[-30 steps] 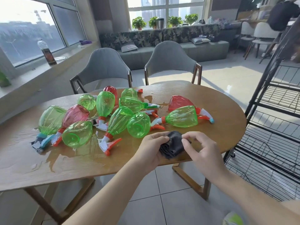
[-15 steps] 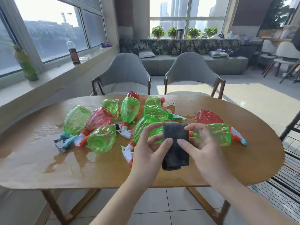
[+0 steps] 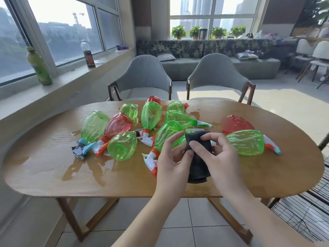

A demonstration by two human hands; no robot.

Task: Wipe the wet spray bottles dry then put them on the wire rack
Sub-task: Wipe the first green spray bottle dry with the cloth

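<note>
Now | both hands: L hand [image 3: 173, 158] + R hand [image 3: 219, 155] fingers pinch dark cloth [image 3: 198, 157] above tabletop [image 3: 53, 175] | wet bottles [image 3: 122, 148] lie 10–2 o'clock | tip: spread cloth flat, wipe nearest bottle first.

- The table [image 3: 267, 172] is light wood with visible grain; puddles on its left and middle give it a glossy sheen
- The spray bottles [image 3: 122, 148] are clear, glossy plastic, green or red, ribbed along the body, with opaque white, orange and blue plastic triggers
- The cloth [image 3: 199, 168] is dark, matt, soft fabric
- The two far chairs [image 3: 142, 73] have matt grey fabric shells on dark wooden arms
- The wire rack [image 3: 302, 216], near right, is thin dark metal
</note>
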